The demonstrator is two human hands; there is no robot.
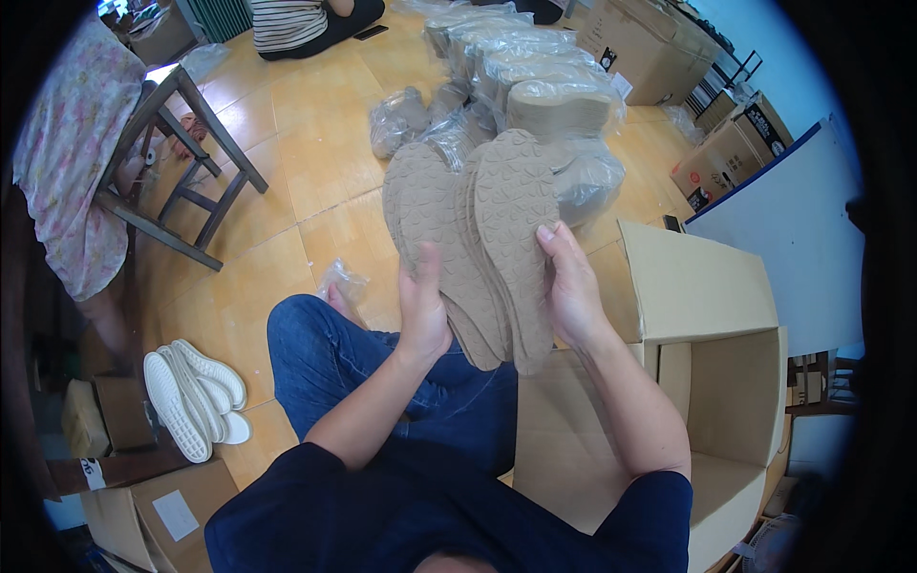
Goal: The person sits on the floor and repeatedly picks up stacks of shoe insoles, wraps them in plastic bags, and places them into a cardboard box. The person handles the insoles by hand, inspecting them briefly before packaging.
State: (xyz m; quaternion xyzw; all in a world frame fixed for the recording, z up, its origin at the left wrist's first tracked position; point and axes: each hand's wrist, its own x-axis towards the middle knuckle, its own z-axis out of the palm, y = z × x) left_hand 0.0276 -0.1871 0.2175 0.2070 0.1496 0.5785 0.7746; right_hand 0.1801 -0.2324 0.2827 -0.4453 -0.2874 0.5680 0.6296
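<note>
Between my hands I hold a fanned stack of brown shoe soles [514, 205] with a raised leaf-like pattern, above my lap. My left hand [423, 310] is closed on the left side of the stack, thumb over the face of a sole. On the right edge my right hand [571, 286] grips the soles, its thumb pressed on the front one. Fingers behind the stack are hidden. Just beyond the stack lie more soles wrapped in clear plastic bags [585, 177].
An open cardboard box [721, 392] stands at my right. White soles [196, 396] lie on the floor at left, near a wooden stool [181, 181]. A row of bagged soles [516, 53] runs to the back. Another person [291, 24] sits on the floor at far left.
</note>
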